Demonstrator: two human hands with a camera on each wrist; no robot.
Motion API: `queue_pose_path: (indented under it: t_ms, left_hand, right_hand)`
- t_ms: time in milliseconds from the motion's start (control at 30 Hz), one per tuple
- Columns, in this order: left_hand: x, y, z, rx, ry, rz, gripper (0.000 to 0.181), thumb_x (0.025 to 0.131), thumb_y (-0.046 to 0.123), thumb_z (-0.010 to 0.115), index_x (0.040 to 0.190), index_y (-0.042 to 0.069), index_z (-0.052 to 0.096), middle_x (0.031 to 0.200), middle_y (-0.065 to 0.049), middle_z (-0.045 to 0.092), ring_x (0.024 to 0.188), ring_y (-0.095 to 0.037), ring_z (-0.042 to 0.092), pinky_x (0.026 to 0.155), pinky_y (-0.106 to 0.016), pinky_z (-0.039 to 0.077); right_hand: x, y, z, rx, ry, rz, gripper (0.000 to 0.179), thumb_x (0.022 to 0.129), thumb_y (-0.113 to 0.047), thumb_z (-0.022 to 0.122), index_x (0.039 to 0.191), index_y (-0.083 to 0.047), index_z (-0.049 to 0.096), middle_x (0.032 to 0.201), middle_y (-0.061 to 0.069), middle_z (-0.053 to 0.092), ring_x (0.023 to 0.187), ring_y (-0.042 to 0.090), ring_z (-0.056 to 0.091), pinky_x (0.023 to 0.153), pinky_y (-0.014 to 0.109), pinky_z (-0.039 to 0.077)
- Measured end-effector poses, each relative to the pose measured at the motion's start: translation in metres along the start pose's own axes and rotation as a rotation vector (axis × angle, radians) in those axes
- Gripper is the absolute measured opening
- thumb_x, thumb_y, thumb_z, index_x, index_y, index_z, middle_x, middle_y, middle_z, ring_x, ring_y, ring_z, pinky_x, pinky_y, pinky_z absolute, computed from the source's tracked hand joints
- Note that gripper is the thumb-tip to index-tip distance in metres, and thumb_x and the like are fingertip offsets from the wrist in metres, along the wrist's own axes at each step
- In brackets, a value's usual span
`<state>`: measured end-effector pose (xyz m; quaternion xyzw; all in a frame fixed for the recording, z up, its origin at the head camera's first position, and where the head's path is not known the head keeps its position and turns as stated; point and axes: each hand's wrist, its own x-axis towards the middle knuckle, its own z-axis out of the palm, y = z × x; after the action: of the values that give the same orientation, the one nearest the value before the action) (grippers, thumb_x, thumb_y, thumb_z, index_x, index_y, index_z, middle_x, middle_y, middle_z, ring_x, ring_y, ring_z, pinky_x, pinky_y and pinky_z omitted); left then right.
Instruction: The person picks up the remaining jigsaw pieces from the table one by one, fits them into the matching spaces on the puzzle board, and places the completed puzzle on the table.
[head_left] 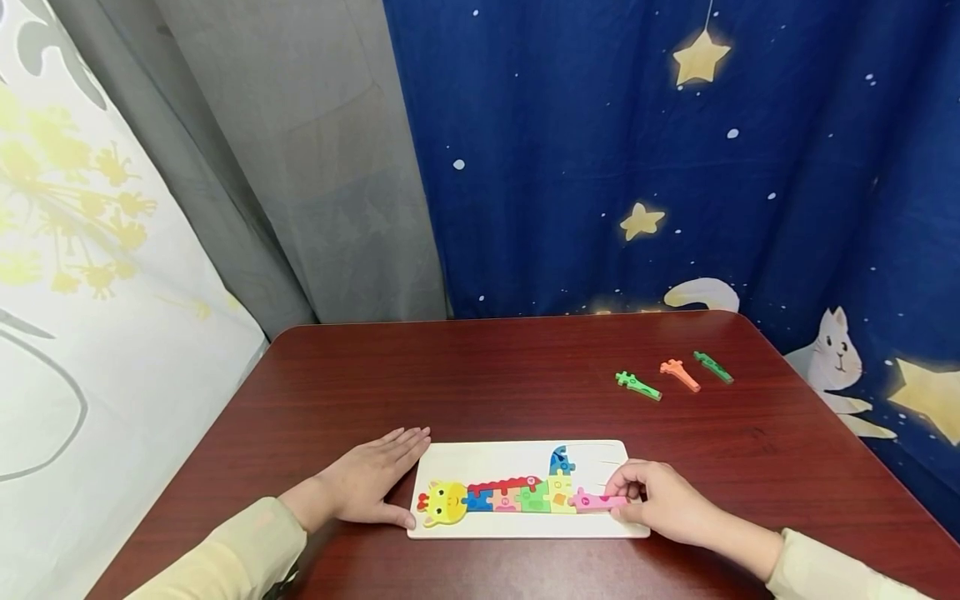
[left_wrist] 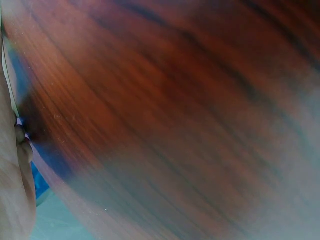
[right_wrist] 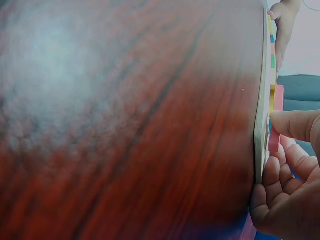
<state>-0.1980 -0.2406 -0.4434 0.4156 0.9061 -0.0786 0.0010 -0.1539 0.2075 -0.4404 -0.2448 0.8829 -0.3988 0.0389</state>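
Observation:
A white puzzle board [head_left: 517, 527] lies on the table, carrying a giraffe made of coloured pieces: a yellow head [head_left: 446, 503], a red mane [head_left: 504, 483], several body pieces and a blue piece [head_left: 560, 461] above them. Between thumb and fingers my right hand [head_left: 660, 500] pinches a pink leg-shaped puzzle piece [head_left: 592, 501] at the right end of the giraffe. In the right wrist view the pink piece [right_wrist: 277, 120] stands out above the board's surface. My left hand [head_left: 375, 479] lies with fingers extended along the board's left edge, its thumb at the lower left corner.
Three loose puzzle pieces lie at the back right of the dark red table [head_left: 450, 375]: a light green one [head_left: 639, 386], an orange one [head_left: 681, 375] and a dark green one [head_left: 714, 367]. A blue curtain [head_left: 562, 167] hangs behind the table.

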Motion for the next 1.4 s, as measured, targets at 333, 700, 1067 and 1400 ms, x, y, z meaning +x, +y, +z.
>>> queue_pose_path:
  t_ms: [333,700,1067,1400]
  left_hand:
    - [0.0009,0.0004,0.0011,0.002,0.001,-0.002,0.109,0.081,0.084,0.032,0.153,0.002,0.024,0.159,-0.011,0.023,0.145,-0.024,0.022,0.116,-0.038,0.021]
    - [0.0012,-0.0003,0.0020,0.012,0.010,0.005,0.110,0.081,0.084,0.032,0.153,0.002,0.024,0.159,-0.011,0.023,0.145,-0.024,0.022,0.116,-0.038,0.021]
    - [0.0017,-0.0008,0.0044,0.021,0.021,0.007,0.109,0.081,0.084,0.033,0.153,0.002,0.025,0.159,-0.011,0.023,0.145,-0.024,0.022,0.116,-0.037,0.020]
    - [0.0010,-0.0009,0.0034,0.024,0.037,0.017,0.109,0.081,0.084,0.034,0.152,0.001,0.027,0.158,-0.012,0.025,0.144,-0.025,0.025,0.116,-0.039,0.023]
  right_hand:
    - [0.0000,0.0035,0.0002,0.000,0.002,-0.020,0.019,0.071,-0.005,0.078,0.081,-0.018,0.068,0.073,-0.010,0.055,0.068,0.005,0.050,0.057,0.021,0.043]
    - [0.0010,0.0061,0.0008,-0.017,-0.001,-0.041,0.019,0.071,-0.005,0.079,0.080,-0.019,0.068,0.073,-0.011,0.054,0.067,0.005,0.050,0.057,0.021,0.043]
    - [0.0024,0.0079,0.0000,-0.026,-0.028,-0.032,0.019,0.070,-0.009,0.082,0.080,-0.019,0.068,0.073,-0.011,0.053,0.067,0.005,0.049,0.057,0.021,0.042]
    - [0.0036,0.0078,-0.0020,-0.035,-0.071,-0.005,0.018,0.072,-0.010,0.081,0.081,-0.019,0.068,0.074,-0.011,0.054,0.070,0.005,0.048,0.060,0.022,0.042]
